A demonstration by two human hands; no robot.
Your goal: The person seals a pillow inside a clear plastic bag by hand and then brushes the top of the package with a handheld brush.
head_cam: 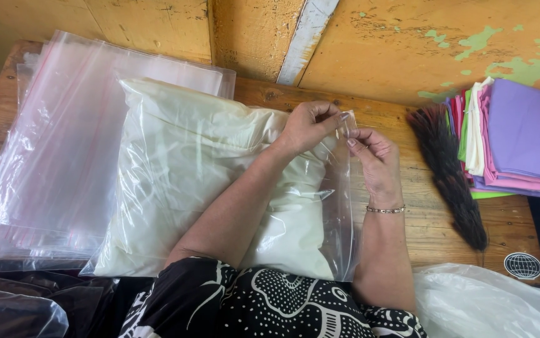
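Clear plastic bag (335, 206) bulges with cream folded cloth (188, 169), wrinkled and glossy.

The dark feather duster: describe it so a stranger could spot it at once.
On the wooden table, look right of the person's right hand. The feather duster lies beside the stack of folded cloths. It alone is dark and bristly; its neighbours are smooth and brightly coloured.
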